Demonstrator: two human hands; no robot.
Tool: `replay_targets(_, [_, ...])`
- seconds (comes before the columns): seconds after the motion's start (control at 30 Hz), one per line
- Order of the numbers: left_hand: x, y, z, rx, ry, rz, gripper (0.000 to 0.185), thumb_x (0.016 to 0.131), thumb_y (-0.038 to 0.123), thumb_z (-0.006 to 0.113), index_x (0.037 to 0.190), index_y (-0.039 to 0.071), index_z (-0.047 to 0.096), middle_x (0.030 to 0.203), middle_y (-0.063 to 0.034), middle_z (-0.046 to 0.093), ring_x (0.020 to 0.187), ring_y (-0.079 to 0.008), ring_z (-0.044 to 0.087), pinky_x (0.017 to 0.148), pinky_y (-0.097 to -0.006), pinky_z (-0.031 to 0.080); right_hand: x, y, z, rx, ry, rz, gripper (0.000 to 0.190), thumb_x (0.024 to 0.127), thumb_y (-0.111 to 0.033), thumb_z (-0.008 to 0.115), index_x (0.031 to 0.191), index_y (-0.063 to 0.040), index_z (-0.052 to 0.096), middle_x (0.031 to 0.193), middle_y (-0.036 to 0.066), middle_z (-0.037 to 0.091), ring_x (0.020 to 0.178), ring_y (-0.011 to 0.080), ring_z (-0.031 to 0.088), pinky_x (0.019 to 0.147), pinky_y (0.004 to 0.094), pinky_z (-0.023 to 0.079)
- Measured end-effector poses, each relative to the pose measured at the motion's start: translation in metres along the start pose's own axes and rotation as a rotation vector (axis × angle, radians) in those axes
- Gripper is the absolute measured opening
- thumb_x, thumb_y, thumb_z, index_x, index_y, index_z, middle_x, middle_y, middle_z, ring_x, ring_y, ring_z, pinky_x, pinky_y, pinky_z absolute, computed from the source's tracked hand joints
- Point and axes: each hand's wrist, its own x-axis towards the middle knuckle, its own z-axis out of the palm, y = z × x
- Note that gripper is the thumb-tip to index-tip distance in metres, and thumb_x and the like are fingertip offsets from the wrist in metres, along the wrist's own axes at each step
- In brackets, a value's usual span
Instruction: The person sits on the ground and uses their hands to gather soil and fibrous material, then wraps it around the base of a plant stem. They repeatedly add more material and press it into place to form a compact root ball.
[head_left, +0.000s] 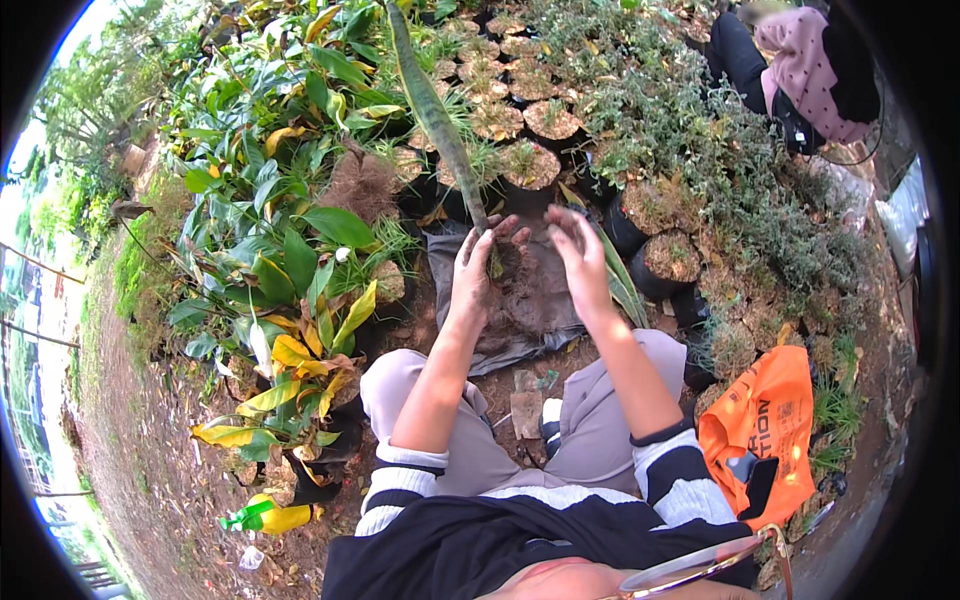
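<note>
A tall snake plant leaf (439, 112) stands nearly upright, with my left hand (472, 266) closed around its base. Soil clings to the fingers of both hands. My right hand (579, 259) is raised to the right, its fingers apart and holding nothing. Between and below the hands lies a brown mass of fibrous roots and soil (529, 296); whether it joins the held leaf, I cannot tell. Under it a dark plastic sheet (491, 364) is spread on the ground. Another snake plant leaf with yellow edges (622, 285) lies beside my right wrist.
Broad-leaved potted plants (292, 262) crowd the left. Soil-filled black grow bags (551, 120) stand ahead, with grey-green bushy plants (720, 165) to the right. An orange bag (784, 427) with a phone-like object sits by my right side, a yellow-green bottle (270, 516) at left. Another person (799, 71) is upper right.
</note>
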Motion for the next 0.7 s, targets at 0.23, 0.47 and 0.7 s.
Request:
replay_targets(0.23, [0.001,0.001,0.002,-0.016,-0.012,0.084,0.033,0.095,0.017,0.044,0.122,-0.001,0.042,0.125,-0.0193,0.05,0.118,-0.027,0.049,0.093,-0.0357,0.044,-0.035,0.014,0.026,-0.111,-0.149,-0.047,0.033,0.09,-0.017,0.055,0.115,0.004,0.054,0.115,0.015,0.053,0.111,0.0231,0.049,0.095,0.0309,0.036])
replay_targets(0.47, [-0.003,-0.007,0.004,0.101,0.012,0.134,0.037,0.096,0.02,0.041,0.128,0.0,0.039,0.127,-0.0161,0.049,0.115,-0.0264,0.049,0.095,-0.0362,0.043,-0.051,0.002,0.036,-0.19,-0.156,-0.179,0.044,0.091,-0.017,0.052,0.129,0.002,0.043,0.127,0.021,0.046,0.122,0.0326,0.042,0.102,0.0364,0.03])
replay_targets(0.7, [-0.004,-0.012,0.005,0.029,-0.013,0.088,0.042,0.096,0.025,0.041,0.133,0.005,0.033,0.133,-0.0129,0.043,0.121,-0.0304,0.043,0.098,-0.0426,0.041,-0.049,0.006,0.028,-0.612,-0.157,-0.405,0.047,0.09,-0.019,0.051,0.133,-0.003,0.042,0.133,0.017,0.044,0.12,0.0319,0.041,0.102,0.0383,0.027])
